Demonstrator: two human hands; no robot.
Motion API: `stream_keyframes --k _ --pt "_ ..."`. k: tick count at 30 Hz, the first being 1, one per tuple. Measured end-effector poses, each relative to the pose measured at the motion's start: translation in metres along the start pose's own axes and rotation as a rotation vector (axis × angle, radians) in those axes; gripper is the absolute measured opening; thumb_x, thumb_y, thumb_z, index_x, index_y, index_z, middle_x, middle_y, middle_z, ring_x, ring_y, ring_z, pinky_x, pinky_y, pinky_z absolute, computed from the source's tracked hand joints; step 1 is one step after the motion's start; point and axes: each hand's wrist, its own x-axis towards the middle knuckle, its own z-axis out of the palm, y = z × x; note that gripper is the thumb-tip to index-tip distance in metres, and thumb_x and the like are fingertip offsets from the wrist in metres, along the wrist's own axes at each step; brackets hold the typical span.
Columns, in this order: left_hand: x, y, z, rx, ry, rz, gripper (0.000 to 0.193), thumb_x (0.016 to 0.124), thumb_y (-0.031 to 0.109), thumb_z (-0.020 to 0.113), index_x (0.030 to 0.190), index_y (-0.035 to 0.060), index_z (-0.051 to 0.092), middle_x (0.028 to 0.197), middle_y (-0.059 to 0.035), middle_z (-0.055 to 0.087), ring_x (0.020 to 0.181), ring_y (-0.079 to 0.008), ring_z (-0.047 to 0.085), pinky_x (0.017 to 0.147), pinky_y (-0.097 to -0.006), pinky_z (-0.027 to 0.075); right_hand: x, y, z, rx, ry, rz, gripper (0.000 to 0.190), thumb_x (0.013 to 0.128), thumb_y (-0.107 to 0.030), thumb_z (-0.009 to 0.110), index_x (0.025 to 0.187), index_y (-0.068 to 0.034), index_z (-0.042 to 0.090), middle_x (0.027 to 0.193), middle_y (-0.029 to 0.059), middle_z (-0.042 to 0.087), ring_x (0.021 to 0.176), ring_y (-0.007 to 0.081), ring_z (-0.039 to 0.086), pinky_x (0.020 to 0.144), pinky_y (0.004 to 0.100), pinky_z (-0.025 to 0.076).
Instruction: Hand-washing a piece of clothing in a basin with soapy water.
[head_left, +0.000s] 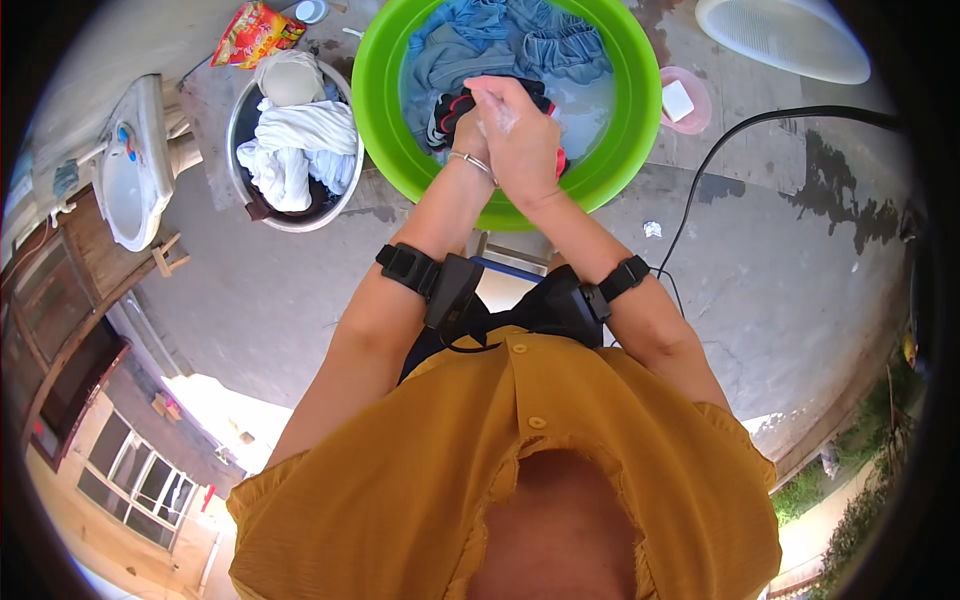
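Note:
A large green plastic basin (641, 82) holds cloudy water, blue denim clothes (562, 49) and a dark garment with red and white trim (450, 109). Over its near half my hands are together. My right hand (516, 135) has soapy foam on it and lies across my left hand (472, 135), which wears a bracelet at the wrist. The dark garment is right beside and beyond them; whether the left fingers grip it is hidden. The right hand's fingers are bent over the left, and what is under them cannot be seen.
Left of the basin stands a metal bowl (234, 161) of white clothes (304, 135). Beyond it lies a red and yellow packet (255, 34). At right are a white soap bar (677, 100) on a pink dish (699, 94), a white basket (780, 34) and a black cable (701, 169). A washbasin (127, 180) is far left.

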Motion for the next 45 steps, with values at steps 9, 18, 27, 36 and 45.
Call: stream_keyframes --k 9,18,27,36,45 --pt "-0.056 0.044 0.097 0.17 0.005 0.204 0.021 0.09 0.017 0.058 0.104 0.0038 0.064 0.101 -0.0088 0.067 0.093 -0.0226 0.064 0.087 -0.0364 0.05 0.011 0.025 -0.04 0.832 -0.162 0.77 0.049 0.091 -0.038 0.058 0.128 -0.008 0.046 0.113 0.0079 0.058 0.097 0.0203 0.059 0.078 0.0347 0.051" --pt "-0.067 0.043 0.071 0.519 -0.151 0.391 0.03 0.084 -0.002 0.054 0.113 -0.0019 0.058 0.116 -0.012 0.06 0.11 -0.0211 0.056 0.096 -0.0356 0.045 0.023 0.02 -0.075 1.077 -0.525 0.916 0.043 0.091 -0.02 0.058 0.129 -0.007 0.044 0.12 0.0106 0.053 0.101 0.0252 0.06 0.084 0.0439 0.053" --pt "-0.024 0.004 0.04 -0.267 -0.034 -0.309 0.09 0.082 0.056 0.062 0.132 -0.0116 0.028 0.134 -0.0258 0.041 0.123 -0.0387 0.044 0.104 -0.0536 0.036 0.006 0.005 -0.059 -0.078 -0.307 -0.105 0.023 0.078 0.005 0.047 0.094 -0.004 0.062 0.093 0.0118 0.061 0.085 0.027 0.058 0.086 0.0313 0.046" --pt "-0.017 -0.016 0.046 -0.008 -0.057 -0.027 0.029 0.093 0.03 0.053 0.117 0.0124 0.052 0.109 -0.0068 0.059 0.106 -0.0206 0.057 0.092 -0.0364 0.046 0.018 0.032 -0.027 -0.261 -0.108 -0.17 0.013 0.078 -0.018 0.064 0.086 -0.008 0.062 0.078 0.0098 0.06 0.07 0.0276 0.058 0.065 0.033 0.048" --pt "-0.007 -0.014 0.035 -0.151 -0.133 -0.055 0.026 0.096 0.031 0.048 0.113 0.0136 0.056 0.101 -0.0036 0.064 0.093 -0.0181 0.063 0.082 -0.0361 0.052 0.019 0.032 -0.01 -0.163 -0.01 -0.033 0.016 0.083 -0.021 0.065 0.093 -0.009 0.062 0.07 0.0085 0.063 0.058 0.0192 0.058 0.056 0.0302 0.045"
